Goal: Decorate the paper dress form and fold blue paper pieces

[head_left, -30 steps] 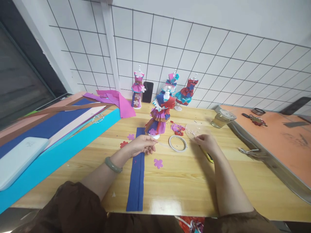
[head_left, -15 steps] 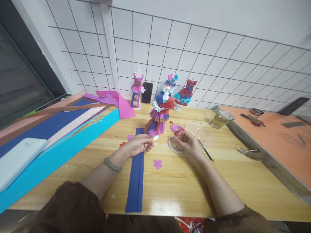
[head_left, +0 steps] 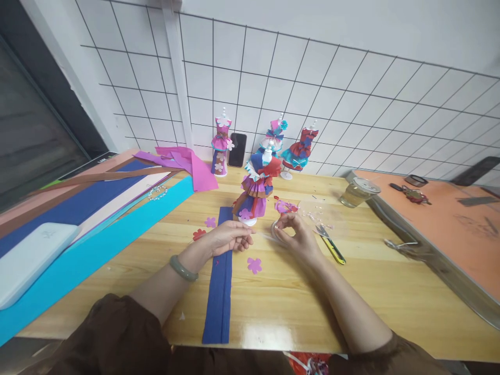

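My left hand [head_left: 233, 238] is closed in a pinch at the end of a thin, pale, see-through strip of tape [head_left: 265, 237], just in front of a dressed mini mannequin. That strip runs right towards a white ring-shaped tape roll [head_left: 273, 229] on the table. Over the roll, my right hand [head_left: 299, 234] has thumb and forefinger pinched together; a tiny pale thing may be at their tips, too small to make out. The mannequin [head_left: 258, 185] wears ruffled blue, red, white and purple crepe paper. Beneath my left wrist lies a folded blue crepe strip [head_left: 219, 302].
Purple flower cut-outs [head_left: 254, 265] and a red one [head_left: 199, 234] lie nearby. Scissors [head_left: 331, 245] with yellow handles rest right of my hand. Behind are dressed mannequins [head_left: 300, 151], a phone [head_left: 237, 150] and a lidded cup [head_left: 359, 191]. Coloured paper sheets [head_left: 117, 250] cover the left.
My left hand has shifted slightly right and down, away from the mannequin's base. My right hand has moved a little left, covering more of the tape roll. The scissors show more fully.
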Demonstrator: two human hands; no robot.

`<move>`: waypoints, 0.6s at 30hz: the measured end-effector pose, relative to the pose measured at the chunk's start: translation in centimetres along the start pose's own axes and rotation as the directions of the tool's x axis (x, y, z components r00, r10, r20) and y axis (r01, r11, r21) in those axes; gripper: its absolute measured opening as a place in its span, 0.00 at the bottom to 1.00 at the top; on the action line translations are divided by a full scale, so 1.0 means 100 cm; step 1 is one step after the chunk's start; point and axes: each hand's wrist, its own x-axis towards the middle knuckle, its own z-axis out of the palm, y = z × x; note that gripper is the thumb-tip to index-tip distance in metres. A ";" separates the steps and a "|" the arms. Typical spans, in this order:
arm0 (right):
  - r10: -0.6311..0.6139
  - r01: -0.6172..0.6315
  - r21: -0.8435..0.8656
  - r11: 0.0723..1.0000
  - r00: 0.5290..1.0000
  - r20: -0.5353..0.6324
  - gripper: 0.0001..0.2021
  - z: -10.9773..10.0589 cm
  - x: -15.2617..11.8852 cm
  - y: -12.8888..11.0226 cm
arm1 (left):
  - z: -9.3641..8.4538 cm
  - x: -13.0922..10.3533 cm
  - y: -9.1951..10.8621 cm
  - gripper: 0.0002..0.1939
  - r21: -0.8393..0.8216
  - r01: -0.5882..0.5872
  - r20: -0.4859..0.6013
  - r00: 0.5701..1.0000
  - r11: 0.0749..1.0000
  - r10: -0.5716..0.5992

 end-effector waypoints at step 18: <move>-0.259 0.264 -0.277 0.924 0.964 0.055 0.11 0.024 -0.011 -0.025 | 0.011 0.001 -0.005 0.13 0.104 -0.070 0.056 0.996 0.992 0.065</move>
